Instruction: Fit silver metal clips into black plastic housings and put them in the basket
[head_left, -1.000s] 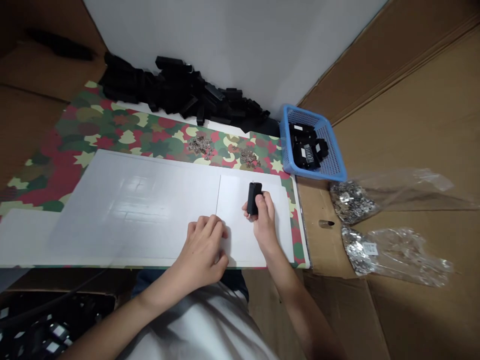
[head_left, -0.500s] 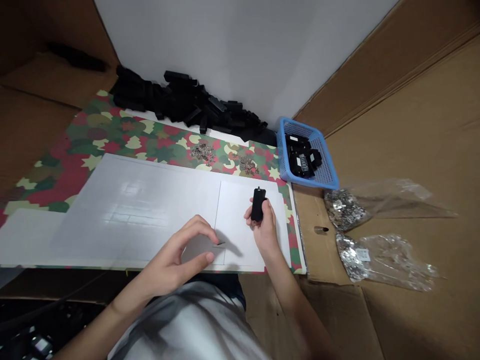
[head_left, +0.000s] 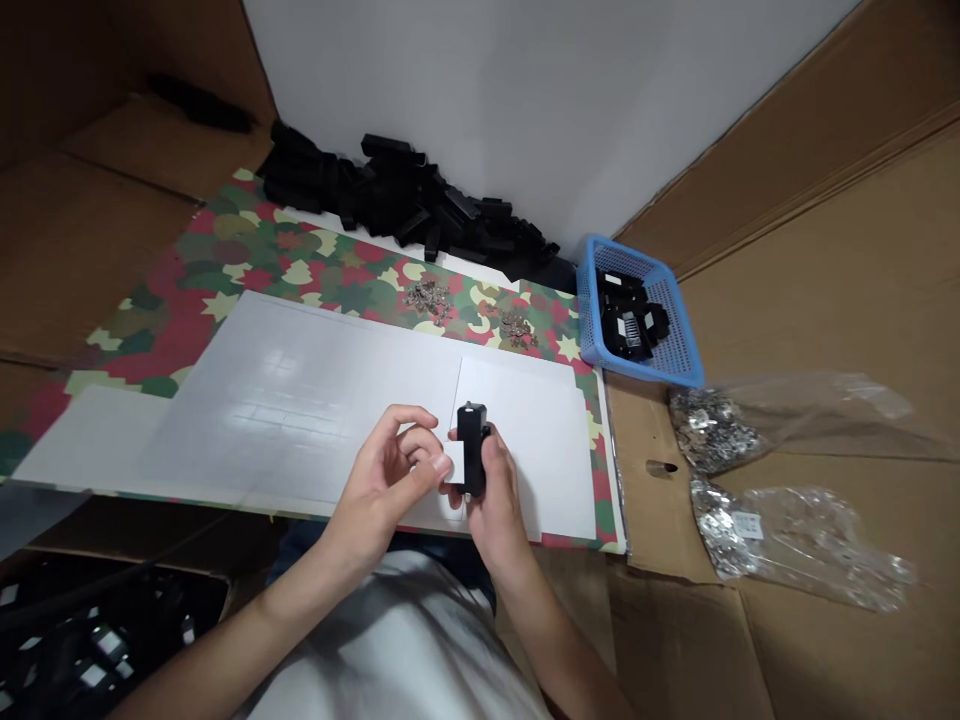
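My right hand (head_left: 499, 500) grips a small black plastic case (head_left: 471, 450), upright, with a little metal tip at its top end. My left hand (head_left: 401, 470) pinches a small white rectangular piece (head_left: 454, 462) between thumb and finger. This piece sits right against the left side of the case; whether it is stuck to it I cannot tell. Both hands are over the white sheet (head_left: 337, 390) at the front of the table.
Two piles of small metal parts (head_left: 427, 300) lie on the camouflage-patterned cover (head_left: 322, 270). Behind them are heaped black cases (head_left: 390, 190). A blue basket (head_left: 681, 345) with black parts stands right, near clear bags of metal parts (head_left: 716, 430). More black parts fill a box (head_left: 97, 630) lower left.
My right hand has brought the black case left and nearer to me, turning it. My left hand has closed in on it, and the white piece now shows between its fingers.
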